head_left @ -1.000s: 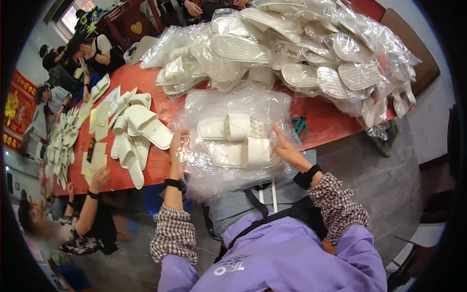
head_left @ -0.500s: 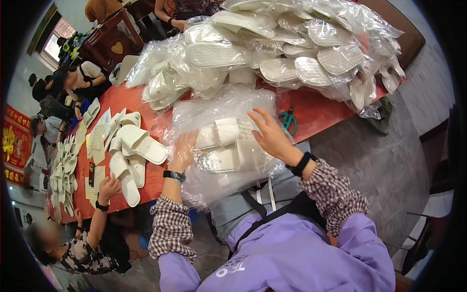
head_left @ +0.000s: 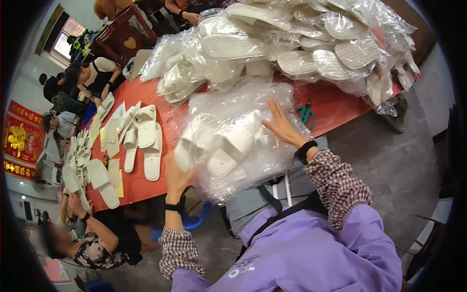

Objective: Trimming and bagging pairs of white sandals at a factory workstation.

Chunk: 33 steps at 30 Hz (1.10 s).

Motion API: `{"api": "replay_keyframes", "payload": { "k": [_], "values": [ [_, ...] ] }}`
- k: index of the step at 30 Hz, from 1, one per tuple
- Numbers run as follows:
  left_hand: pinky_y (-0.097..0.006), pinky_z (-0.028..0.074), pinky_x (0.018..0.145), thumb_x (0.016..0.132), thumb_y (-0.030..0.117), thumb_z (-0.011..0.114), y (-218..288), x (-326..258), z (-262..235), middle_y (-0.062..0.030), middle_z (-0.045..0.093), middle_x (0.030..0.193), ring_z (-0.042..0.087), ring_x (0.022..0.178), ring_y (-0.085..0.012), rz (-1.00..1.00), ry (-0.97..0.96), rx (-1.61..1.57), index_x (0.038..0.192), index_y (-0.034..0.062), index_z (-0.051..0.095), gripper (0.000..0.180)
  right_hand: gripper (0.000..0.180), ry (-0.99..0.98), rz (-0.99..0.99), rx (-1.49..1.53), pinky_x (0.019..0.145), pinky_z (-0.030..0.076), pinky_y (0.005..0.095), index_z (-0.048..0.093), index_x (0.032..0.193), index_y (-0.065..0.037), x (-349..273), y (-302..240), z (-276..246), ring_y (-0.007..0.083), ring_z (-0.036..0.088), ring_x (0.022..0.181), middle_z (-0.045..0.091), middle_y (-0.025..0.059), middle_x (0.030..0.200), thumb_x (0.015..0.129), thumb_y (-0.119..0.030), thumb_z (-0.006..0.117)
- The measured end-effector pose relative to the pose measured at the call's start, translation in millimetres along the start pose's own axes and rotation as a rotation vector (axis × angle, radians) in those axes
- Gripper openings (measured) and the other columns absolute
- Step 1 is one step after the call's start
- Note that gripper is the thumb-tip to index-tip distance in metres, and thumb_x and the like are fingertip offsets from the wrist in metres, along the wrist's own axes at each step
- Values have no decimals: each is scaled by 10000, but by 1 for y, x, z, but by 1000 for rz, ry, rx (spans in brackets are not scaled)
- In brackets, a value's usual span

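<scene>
A clear plastic bag stack lies at the table's front edge before me. On it rests a white open-toed slipper, set at a slant. My left hand, smeared by motion, is closed on a second white slipper at the bag stack's left edge. My right hand is open, fingers spread over the stack's right side, holding nothing.
A heap of bagged white slippers covers the far side of the red table. Green-handled scissors lie right of my right hand. Loose slippers sit to the left, where a co-worker's hand holds slippers.
My left hand has taken one slipper and shifted it toward the near left. The other slipper has turned to a slant. Left of me, the co-worker's hand has moved away leftward with slippers.
</scene>
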<state>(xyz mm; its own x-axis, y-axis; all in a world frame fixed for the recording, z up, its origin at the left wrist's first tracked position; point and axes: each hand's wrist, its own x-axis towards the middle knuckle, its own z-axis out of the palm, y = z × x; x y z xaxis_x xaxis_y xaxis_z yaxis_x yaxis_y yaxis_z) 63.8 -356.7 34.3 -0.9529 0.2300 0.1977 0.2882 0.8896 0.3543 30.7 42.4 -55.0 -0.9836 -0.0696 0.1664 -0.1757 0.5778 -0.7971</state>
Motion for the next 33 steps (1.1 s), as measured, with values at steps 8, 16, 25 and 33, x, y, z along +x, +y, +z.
{"api": "replay_keyframes", "payload": {
  "k": [8, 16, 25, 33],
  "values": [
    [-417, 348, 1059, 796, 225, 773, -161, -2, -88, -231, 431, 1340, 417, 1262, -314, -532, 548, -435, 1356, -79, 341, 770, 909, -50, 38, -3, 1167, 128, 493, 105, 1544, -119, 2, -15, 9, 425, 92, 1452, 53, 253, 1577, 891, -547, 571],
    [-434, 285, 1109, 872, 164, 667, 14, 73, -65, -206, 460, 1375, 386, 1318, -352, 82, 375, -187, 1248, 8, 574, 417, 1029, -60, 10, -256, 1159, 147, 511, 106, 1543, -125, -4, -7, 16, 483, 106, 1428, 48, 313, 1552, 803, -564, 671],
    [-550, 259, 1091, 858, 453, 641, 84, 86, 77, -205, 536, 1301, 355, 1340, -385, 48, -258, 288, 1265, 36, 544, 591, 1069, -62, -69, -374, 1144, 125, 565, 120, 1545, -127, 1, -8, 24, 496, 121, 1416, 64, 320, 1546, 770, -616, 670],
    [-499, 401, 925, 615, 410, 837, 20, 141, 46, -185, 518, 1193, 456, 1177, -361, -15, 59, 318, 1230, -20, 487, 829, 1036, -111, -182, -429, 1135, 142, 561, 190, 1528, -77, -2, -10, 35, 476, 140, 1421, 96, 318, 1546, 766, -570, 692]
  ]
}}
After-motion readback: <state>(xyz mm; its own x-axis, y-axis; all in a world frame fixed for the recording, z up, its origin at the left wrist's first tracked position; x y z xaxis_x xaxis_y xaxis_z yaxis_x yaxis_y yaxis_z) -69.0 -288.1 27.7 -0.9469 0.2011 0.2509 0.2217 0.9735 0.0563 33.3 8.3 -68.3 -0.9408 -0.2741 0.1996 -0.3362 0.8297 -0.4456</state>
